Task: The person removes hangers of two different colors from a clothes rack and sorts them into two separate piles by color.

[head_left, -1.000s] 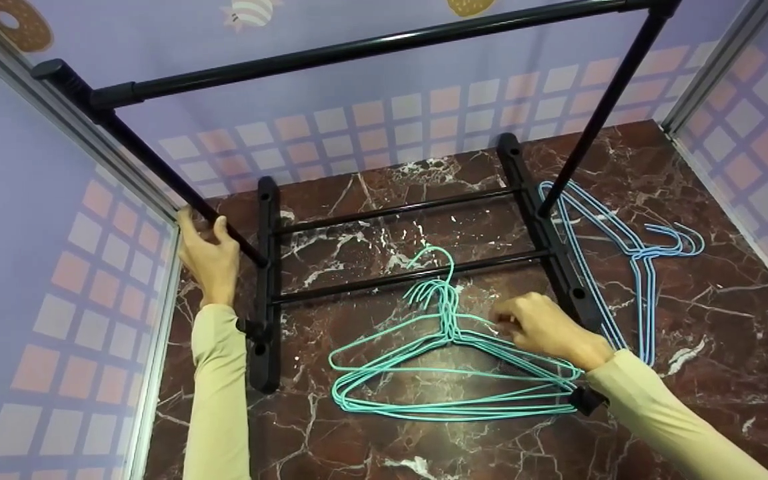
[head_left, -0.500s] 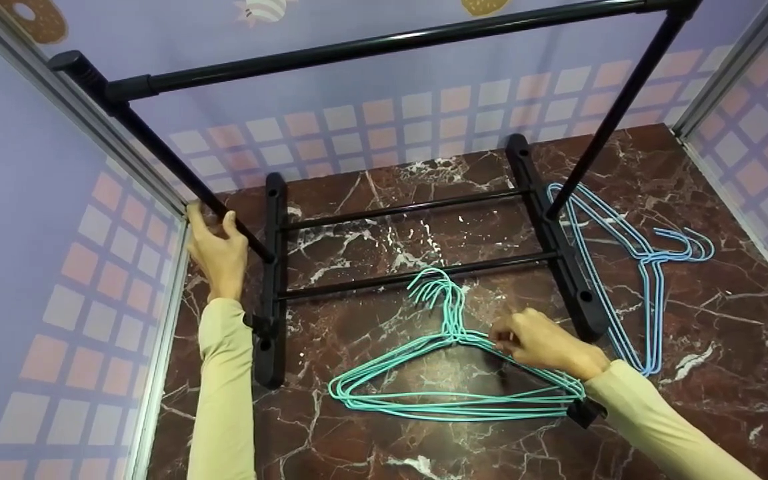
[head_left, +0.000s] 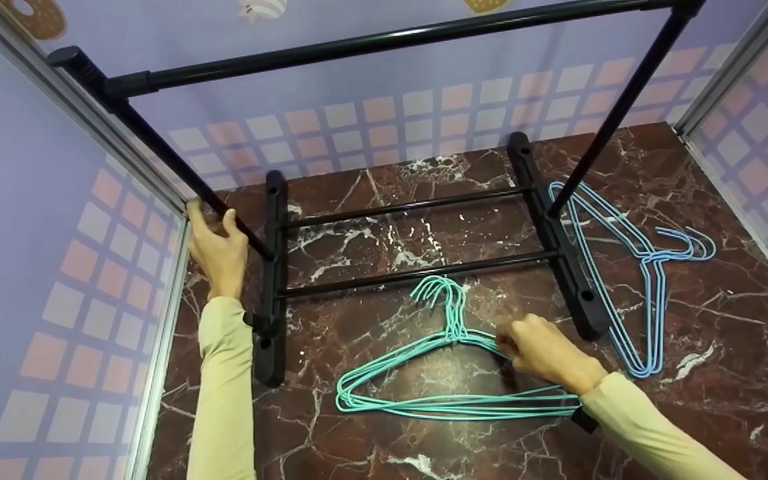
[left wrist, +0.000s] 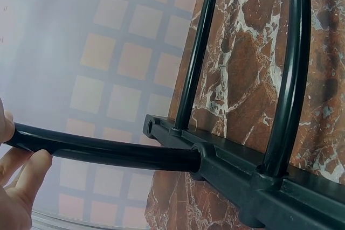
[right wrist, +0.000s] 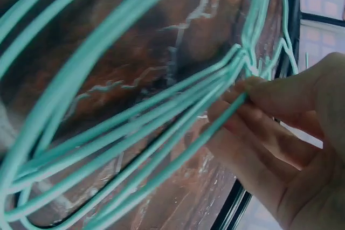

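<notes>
In the head view my left hand (head_left: 219, 257) grips the left upright post (head_left: 164, 157) of a black clothes rack, low down near its foot. The left wrist view shows fingers and thumb wrapped about that post (left wrist: 118, 152). A bunch of mint-green clothes hangers (head_left: 454, 323) lies on the floor in front of the rack, hooks pointing towards it. My right hand (head_left: 547, 350) is at their right shoulder. Up close in the right wrist view, thumb and fingers pinch the wire of a green hanger (right wrist: 232, 112) just beside the neck; the other hangers fan out alongside.
Blue hangers (head_left: 651, 257) lie on the floor to the right, partly behind the rack's right foot (head_left: 567, 280). Two low crossbars (head_left: 417, 273) join the feet, and a top rail (head_left: 384, 45) spans above. Patterned walls (head_left: 77, 267) stand close on several sides of the marble floor.
One green hanger that stuck out towards the rack has come back level with the others. My right hand has closed on the bunch, which shifted slightly right. The left hand keeps its grip.
</notes>
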Demonstrator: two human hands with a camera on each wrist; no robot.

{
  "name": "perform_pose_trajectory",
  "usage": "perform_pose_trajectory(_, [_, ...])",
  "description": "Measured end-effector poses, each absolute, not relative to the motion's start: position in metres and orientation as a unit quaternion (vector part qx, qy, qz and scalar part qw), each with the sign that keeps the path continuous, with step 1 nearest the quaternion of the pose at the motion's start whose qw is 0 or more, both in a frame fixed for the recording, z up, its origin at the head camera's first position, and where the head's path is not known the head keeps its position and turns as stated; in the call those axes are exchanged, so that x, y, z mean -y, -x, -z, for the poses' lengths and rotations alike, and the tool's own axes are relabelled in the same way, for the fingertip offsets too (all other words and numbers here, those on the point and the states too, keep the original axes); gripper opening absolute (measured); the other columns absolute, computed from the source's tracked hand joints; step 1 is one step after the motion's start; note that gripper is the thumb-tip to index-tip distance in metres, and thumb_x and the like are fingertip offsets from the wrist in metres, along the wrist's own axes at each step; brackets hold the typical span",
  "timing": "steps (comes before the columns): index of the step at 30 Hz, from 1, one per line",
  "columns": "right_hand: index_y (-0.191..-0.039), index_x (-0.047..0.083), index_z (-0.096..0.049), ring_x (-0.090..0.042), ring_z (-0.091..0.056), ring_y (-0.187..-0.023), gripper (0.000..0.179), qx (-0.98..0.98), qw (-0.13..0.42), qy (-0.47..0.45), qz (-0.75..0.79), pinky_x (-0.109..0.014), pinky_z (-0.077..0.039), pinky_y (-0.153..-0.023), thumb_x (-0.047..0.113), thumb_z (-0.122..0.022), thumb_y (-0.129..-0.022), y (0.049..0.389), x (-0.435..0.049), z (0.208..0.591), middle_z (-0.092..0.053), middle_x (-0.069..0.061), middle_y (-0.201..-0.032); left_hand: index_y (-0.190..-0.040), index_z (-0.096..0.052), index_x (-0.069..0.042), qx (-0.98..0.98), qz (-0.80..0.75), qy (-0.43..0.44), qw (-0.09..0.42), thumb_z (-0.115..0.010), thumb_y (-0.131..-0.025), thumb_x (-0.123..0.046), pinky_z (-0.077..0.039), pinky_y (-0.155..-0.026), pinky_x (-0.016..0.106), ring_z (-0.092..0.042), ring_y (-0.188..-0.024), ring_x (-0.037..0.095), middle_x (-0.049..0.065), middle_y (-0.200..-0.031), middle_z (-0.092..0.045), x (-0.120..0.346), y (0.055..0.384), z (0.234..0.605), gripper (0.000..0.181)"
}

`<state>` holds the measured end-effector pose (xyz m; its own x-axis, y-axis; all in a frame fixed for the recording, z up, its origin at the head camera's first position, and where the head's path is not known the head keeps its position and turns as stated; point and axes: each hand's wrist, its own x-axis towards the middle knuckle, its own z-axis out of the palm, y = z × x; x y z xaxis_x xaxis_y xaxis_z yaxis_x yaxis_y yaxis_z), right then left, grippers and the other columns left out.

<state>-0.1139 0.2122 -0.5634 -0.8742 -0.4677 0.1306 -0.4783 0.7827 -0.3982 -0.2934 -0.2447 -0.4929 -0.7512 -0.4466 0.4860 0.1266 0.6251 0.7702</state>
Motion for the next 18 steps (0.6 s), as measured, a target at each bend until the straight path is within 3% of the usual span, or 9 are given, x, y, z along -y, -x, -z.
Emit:
perform_pose_trajectory(6, [-0.075,0.008,-0.059,-0.033,-0.064,-0.058,0.021,0.950,0.099,-0.258,-0.144,-0.047,-0.052,-0.049,-0.001,-0.077,-0.073,0.105,-0.207,0.579,-0.059,-0.005,-0.075,-0.133,-0.056,-0.004,0.837,0.423,-0.097,0.335,-0.067,-0.096,-0.017,-0.045,-0.095,0.051,-0.063,-0.102,0.043,0.023,-0.112,-0.069,0.247,0.292,0.494,0.040])
perform_pose_trajectory(12, [-0.082,0.009,-0.060,-0.032,-0.066,-0.063,0.023,0.953,0.117,-0.232,-0.154,-0.050,-0.051,-0.050,0.011,-0.082,-0.077,0.106,-0.207,0.580,-0.062,-0.005,-0.078,-0.130,-0.056,-0.005,0.834,0.423,-0.108,0.336,-0.067,-0.096,-0.017,-0.047,-0.088,0.049,-0.065,-0.092,0.039,0.021,-0.104,-0.070,0.251,0.289,0.495,0.038])
perform_pose_trajectory(18, [-0.088,0.008,-0.063,-0.031,-0.066,-0.065,0.021,0.959,0.111,-0.208,-0.155,-0.050,-0.052,-0.052,0.016,-0.081,-0.080,0.111,-0.209,0.577,-0.063,-0.006,-0.080,-0.137,-0.051,-0.006,0.834,0.444,-0.103,0.311,-0.066,-0.097,-0.014,-0.051,-0.092,0.046,-0.068,-0.099,0.036,0.022,-0.113,-0.070,0.252,0.286,0.497,0.044])
